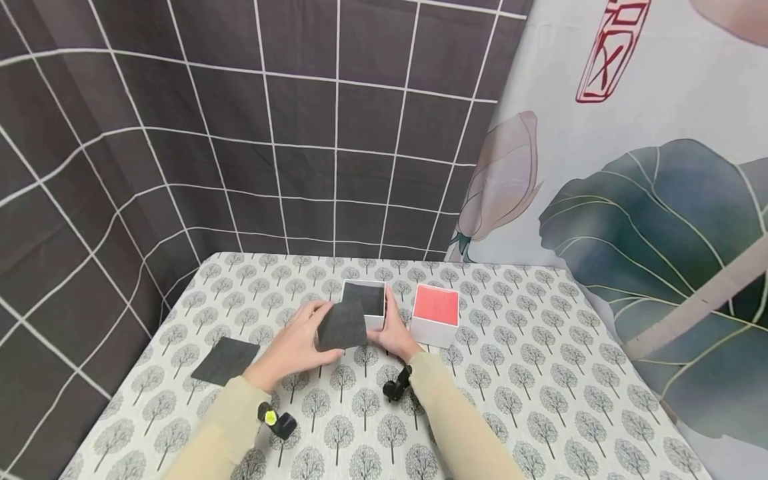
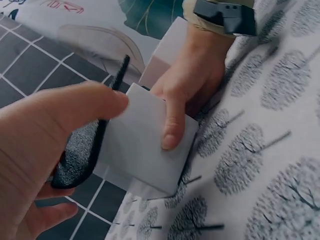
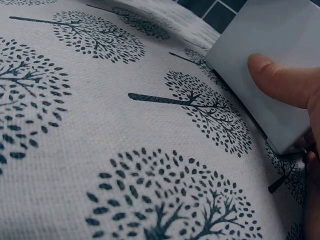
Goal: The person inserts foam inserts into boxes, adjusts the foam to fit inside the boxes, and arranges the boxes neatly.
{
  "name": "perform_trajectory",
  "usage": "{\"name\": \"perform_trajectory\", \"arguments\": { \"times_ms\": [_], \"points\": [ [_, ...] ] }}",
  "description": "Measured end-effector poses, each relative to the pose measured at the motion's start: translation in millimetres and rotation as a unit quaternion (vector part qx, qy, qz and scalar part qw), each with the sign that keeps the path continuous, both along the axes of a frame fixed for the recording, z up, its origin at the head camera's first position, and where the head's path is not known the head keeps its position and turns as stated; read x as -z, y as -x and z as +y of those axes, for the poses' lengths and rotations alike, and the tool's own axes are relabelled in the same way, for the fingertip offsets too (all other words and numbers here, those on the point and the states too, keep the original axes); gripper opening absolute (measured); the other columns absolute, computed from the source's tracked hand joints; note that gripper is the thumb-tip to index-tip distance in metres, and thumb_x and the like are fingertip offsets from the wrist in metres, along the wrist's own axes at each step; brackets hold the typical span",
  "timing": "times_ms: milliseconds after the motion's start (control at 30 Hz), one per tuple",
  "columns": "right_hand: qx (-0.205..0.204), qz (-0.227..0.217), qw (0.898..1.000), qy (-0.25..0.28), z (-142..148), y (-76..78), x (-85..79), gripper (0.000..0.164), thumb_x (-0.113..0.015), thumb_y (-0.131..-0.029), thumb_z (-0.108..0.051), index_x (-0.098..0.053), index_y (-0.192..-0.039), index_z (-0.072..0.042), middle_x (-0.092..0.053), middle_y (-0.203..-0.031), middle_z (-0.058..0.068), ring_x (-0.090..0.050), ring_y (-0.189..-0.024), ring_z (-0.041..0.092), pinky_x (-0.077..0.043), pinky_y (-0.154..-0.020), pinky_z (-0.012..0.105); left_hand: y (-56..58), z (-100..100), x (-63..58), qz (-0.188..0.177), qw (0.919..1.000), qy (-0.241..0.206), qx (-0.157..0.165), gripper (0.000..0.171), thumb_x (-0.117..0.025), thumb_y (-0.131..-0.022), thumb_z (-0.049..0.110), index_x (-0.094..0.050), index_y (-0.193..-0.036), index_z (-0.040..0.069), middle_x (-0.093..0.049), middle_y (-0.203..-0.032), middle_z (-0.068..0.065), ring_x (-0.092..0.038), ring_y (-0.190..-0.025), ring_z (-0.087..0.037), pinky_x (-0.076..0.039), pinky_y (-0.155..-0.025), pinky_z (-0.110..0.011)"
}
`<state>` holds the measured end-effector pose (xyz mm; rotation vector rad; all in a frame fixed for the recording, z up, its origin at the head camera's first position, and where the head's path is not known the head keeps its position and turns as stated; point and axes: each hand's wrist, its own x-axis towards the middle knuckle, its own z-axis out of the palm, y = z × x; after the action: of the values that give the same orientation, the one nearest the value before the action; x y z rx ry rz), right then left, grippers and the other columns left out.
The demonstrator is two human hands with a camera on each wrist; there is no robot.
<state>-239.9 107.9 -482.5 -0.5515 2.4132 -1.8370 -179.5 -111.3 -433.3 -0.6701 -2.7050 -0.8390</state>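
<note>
My left hand [image 1: 294, 343] pinches a dark grey, cloth-like square [image 1: 343, 328] between thumb and fingers, tilted in front of an open white box [image 1: 376, 323]. In the left wrist view this square [image 2: 82, 155] looks fuzzy and bends slightly. Steadying the box from its right side is my right hand [image 1: 396, 335]; the right wrist view has its thumb [image 3: 282, 82] on the white wall [image 3: 250, 65]. Dark grey material [image 1: 371, 297] lies inside that box, partly hidden by the held square. Another dark grey square [image 1: 225, 361] lies flat on the table, left of my left hand.
A second white box [image 1: 433, 333] stands just right of my right hand, with a red sheet or cloth [image 1: 437, 305] filling its top. A tree-patterned cloth [image 1: 528, 400] covers the table. Behind hangs a dark gridded curtain [image 1: 300, 113]; a flower-printed one [image 1: 600, 220] hangs at right.
</note>
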Motion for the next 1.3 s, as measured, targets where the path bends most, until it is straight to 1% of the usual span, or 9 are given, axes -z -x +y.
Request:
{"name": "perform_trajectory", "arguments": {
  "times_ms": [100,300,467,600,700,867,1033,1100,1300],
  "points": [
    [-0.008,0.012,1.000,0.008,0.9,2.2,0.5,0.116,-0.080,-0.063,0.002,-0.003,-0.149,-0.013,-0.026,-0.145,0.017,-0.034,-0.126,0.033,-0.024,-0.107,0.050,12.6,3.1,-1.1,-0.014,0.9998,-0.010,0.009,0.090,-0.082,-0.065,0.037,-0.039,-0.139,0.008,-0.042,-0.130,-0.008,-0.047,-0.110,-0.024,-0.047,-0.088,-0.047],
    [-0.030,0.032,0.999,0.029,2.7,3.4,-0.8,0.115,-0.083,-0.063,-0.002,-0.006,-0.148,-0.013,-0.036,-0.139,0.013,-0.038,-0.124,0.030,-0.024,-0.107,0.048,34.9,7.8,-9.9,-0.051,0.9984,-0.012,0.023,0.092,-0.080,-0.067,0.035,-0.035,-0.141,0.003,-0.039,-0.135,-0.015,-0.045,-0.115,-0.030,-0.044,-0.091,-0.051],
    [-0.032,0.036,0.999,0.024,3.4,4.0,1.0,0.114,-0.082,-0.064,0.000,-0.005,-0.148,-0.011,-0.038,-0.136,0.014,-0.043,-0.116,0.030,-0.031,-0.103,0.048,50.7,11.8,-18.7,-0.064,0.9972,0.008,0.037,0.090,-0.078,-0.069,0.037,-0.036,-0.140,0.001,-0.038,-0.137,-0.017,-0.046,-0.116,-0.031,-0.042,-0.095,-0.049],
    [-0.033,0.030,0.999,0.026,3.3,3.3,-0.2,0.115,-0.081,-0.064,0.001,-0.004,-0.148,-0.012,-0.040,-0.133,0.013,-0.049,-0.107,0.028,-0.038,-0.097,0.043,63.6,15.7,-22.9,-0.077,0.9953,0.031,0.050,0.090,-0.076,-0.072,0.039,-0.035,-0.141,0.000,-0.037,-0.139,-0.016,-0.043,-0.121,-0.031,-0.039,-0.098,-0.048],
    [-0.030,0.024,0.999,0.019,3.3,2.4,-1.6,0.116,-0.082,-0.065,0.000,-0.002,-0.148,-0.011,-0.040,-0.135,0.014,-0.050,-0.106,0.027,-0.039,-0.096,0.041,71.5,19.4,-24.9,-0.080,0.9939,0.046,0.061,0.089,-0.075,-0.073,0.040,-0.033,-0.141,-0.001,-0.036,-0.140,-0.017,-0.040,-0.124,-0.032,-0.036,-0.101,-0.048],
    [-0.020,0.025,0.999,0.007,3.1,2.7,2.0,0.116,-0.082,-0.064,-0.002,-0.003,-0.149,-0.011,-0.035,-0.140,0.016,-0.046,-0.114,0.029,-0.034,-0.101,0.046,79.3,24.4,-26.4,-0.084,0.9917,0.061,0.076,0.087,-0.073,-0.075,0.038,-0.033,-0.140,-0.004,-0.035,-0.140,-0.022,-0.036,-0.126,-0.036,-0.031,-0.104,-0.050],
    [-0.009,0.035,0.999,-0.001,2.7,12.5,22.8,0.119,-0.085,-0.063,-0.009,-0.004,-0.149,-0.021,-0.028,-0.146,0.011,-0.038,-0.124,0.027,-0.027,-0.106,0.047,85.0,26.6,-26.1,-0.108,0.9867,0.084,0.087,0.084,-0.071,-0.078,0.037,-0.032,-0.140,-0.004,-0.031,-0.144,-0.022,-0.030,-0.131,-0.037,-0.027,-0.106,-0.051],
    [-0.004,0.032,0.999,-0.003,2.6,17.2,31.5,0.120,-0.086,-0.062,-0.014,-0.005,-0.148,-0.028,-0.026,-0.147,0.006,-0.035,-0.127,0.023,-0.025,-0.108,0.044,86.9,26.4,-26.5,-0.120,0.9847,0.086,0.093,0.083,-0.071,-0.079,0.036,-0.032,-0.140,-0.005,-0.029,-0.145,-0.023,-0.027,-0.132,-0.037,-0.024,-0.107,-0.051],
    [-0.004,0.033,0.999,-0.003,1.2,17.4,32.2,0.119,-0.087,-0.061,-0.014,-0.007,-0.148,-0.031,-0.027,-0.147,0.003,-0.034,-0.128,0.020,-0.024,-0.108,0.042,90.3,23.4,-27.1,-0.137,0.9810,0.085,0.109,0.081,-0.071,-0.079,0.034,-0.034,-0.139,-0.005,-0.030,-0.145,-0.023,-0.025,-0.134,-0.037,-0.021,-0.109,-0.050]
  ]
}}
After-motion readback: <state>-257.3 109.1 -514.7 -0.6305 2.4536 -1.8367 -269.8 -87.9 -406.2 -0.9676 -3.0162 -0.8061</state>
